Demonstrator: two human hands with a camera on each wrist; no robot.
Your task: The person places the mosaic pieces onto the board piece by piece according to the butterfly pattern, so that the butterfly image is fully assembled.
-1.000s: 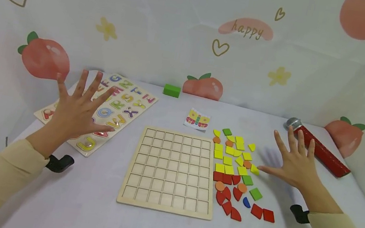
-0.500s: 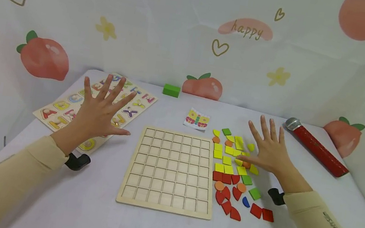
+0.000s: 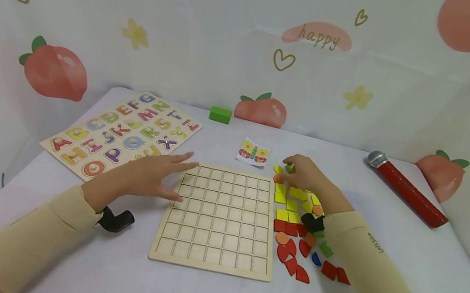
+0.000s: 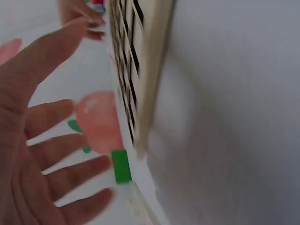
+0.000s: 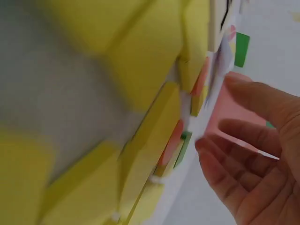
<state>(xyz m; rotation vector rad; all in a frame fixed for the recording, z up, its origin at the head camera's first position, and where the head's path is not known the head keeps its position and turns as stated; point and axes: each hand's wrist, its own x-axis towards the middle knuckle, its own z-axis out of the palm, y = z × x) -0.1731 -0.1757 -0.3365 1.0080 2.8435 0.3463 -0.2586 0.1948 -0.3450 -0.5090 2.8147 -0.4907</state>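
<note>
Currently the left hand (image 3: 149,174) spreads its fingers, holding nothing, by the left edge of a pale wooden square board with a grid of shallow compartments (image 3: 220,226). Beyond the board's far right corner, the right hand (image 3: 309,174) bends its fingers, a gap between them and the thumb, grasping nothing; a small flat green square piece (image 5: 183,150) lies near the fingertips, though whether they touch it I cannot tell. Flat yellow square tiles (image 3: 279,197) and flat red quarter-round pieces (image 3: 303,274) lie nearer the person.
</note>
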